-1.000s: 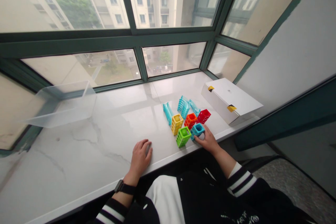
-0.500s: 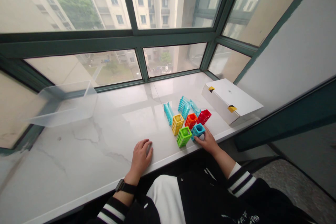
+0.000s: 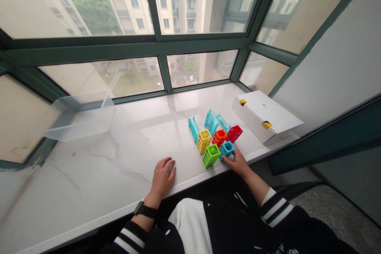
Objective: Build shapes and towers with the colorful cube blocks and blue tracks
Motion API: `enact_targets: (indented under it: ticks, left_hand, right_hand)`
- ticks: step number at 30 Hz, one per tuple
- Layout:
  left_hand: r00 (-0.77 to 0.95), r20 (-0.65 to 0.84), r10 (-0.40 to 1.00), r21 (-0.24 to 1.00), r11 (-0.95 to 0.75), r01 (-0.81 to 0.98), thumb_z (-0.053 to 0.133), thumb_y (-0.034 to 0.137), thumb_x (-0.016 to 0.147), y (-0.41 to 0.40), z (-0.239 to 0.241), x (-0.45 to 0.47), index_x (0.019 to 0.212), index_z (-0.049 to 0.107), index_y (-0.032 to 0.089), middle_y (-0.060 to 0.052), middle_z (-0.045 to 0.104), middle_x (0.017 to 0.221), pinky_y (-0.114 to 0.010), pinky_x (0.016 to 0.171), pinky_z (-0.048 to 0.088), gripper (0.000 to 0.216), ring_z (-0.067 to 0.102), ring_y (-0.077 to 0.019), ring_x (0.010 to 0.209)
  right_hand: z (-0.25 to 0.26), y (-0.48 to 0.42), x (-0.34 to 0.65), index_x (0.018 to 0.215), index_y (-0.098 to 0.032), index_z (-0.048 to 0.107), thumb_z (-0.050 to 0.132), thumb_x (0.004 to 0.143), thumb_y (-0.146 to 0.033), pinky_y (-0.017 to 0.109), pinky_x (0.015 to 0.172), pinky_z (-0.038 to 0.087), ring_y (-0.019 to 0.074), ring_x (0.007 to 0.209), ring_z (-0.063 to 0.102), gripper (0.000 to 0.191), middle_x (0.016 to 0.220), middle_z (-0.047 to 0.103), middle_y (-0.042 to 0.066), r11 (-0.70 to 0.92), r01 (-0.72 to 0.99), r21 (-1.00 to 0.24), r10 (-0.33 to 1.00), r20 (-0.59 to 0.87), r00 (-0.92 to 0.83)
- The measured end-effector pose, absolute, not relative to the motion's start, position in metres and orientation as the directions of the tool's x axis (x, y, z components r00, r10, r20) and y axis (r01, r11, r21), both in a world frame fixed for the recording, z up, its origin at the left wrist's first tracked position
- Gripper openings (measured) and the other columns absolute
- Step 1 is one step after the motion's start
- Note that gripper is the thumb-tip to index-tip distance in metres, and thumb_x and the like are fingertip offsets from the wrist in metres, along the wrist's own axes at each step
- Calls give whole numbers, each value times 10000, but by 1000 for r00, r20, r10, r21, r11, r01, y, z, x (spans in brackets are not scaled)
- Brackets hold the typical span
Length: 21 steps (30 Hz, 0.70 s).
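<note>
My right hand (image 3: 239,163) has its thumb and fingers around the blue hollow toy block (image 3: 227,149), which stands on the sill. Just left of it is a green block (image 3: 211,156), with a yellow block (image 3: 204,141) behind. An orange block (image 3: 219,137) and a red block (image 3: 235,133) stand beyond the blue one. Farther back lie a straight clear-blue track piece (image 3: 194,129), a curved one (image 3: 212,122) and another (image 3: 224,123). My left hand (image 3: 163,173) rests on the white sill (image 3: 125,154), fingers loosely bent and thumb apart, holding nothing.
A white box (image 3: 269,113) with yellow-and-black tabs sits to the right of the blocks. At the far left stands a clear plastic bin (image 3: 80,131). Green-framed windows (image 3: 202,43) border the sill at the back, and its front edge runs just before my body.
The view has shifted slightly, so everything sits a little farther right in the picture. Both hands and the blocks keep their places on the sill.
</note>
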<state>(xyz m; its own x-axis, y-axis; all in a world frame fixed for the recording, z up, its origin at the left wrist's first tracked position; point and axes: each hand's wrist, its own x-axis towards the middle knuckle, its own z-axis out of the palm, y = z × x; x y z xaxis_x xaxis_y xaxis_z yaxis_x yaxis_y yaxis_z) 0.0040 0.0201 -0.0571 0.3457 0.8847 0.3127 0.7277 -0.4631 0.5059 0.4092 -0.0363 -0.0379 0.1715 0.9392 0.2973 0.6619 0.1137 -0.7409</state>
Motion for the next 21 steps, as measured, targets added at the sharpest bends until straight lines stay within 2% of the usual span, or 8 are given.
enact_targets:
  ticks: [7,9,13,17,21]
  left_hand:
    - [347,317,883,514,-467,719,544,299,996,19,-55,6,1241,682,246,-125,663,1333,-549,1122,488,286,619,-316,1247]
    - [350,316,882,510,-469,721,544,284,996,19,-56,6,1245,677,238,-128,660,1334,-545,1121,489,286,615,-315,1247]
    - [349,326,879,513,-474,716,565,254,982,18,-58,7,1242,673,236,-124,662,1324,-543,1114,495,282,617,-310,1235]
    - [333,340,880,529,-471,706,604,233,951,17,-57,8,1219,686,254,-112,679,1294,-541,1105,509,280,632,-307,1218]
    - [305,343,888,596,-457,660,589,229,966,17,-56,7,1225,684,257,-100,692,1282,-518,1093,530,277,648,-282,1213]
  right_hand:
    - [-37,-39,413,1374,-218,563,729,892,-551,568,1150,479,350,1337,593,610,1402,608,159,124,652,-748,949,282,142]
    - [-39,-41,418,1419,-219,545,719,894,-569,559,1113,512,357,1331,596,654,1421,600,162,142,637,-758,947,290,134]
    - [-43,-47,432,1450,-218,540,538,996,-588,506,1002,570,333,1242,641,586,1390,627,163,157,580,-799,926,324,195]
    - [-43,-50,445,1255,-192,642,402,1039,-613,461,970,550,305,1111,673,531,1195,711,145,63,535,-843,862,317,397]
    - [-34,-48,451,978,-208,698,416,1003,-655,388,870,535,280,926,685,529,948,751,98,-118,543,-831,830,218,514]
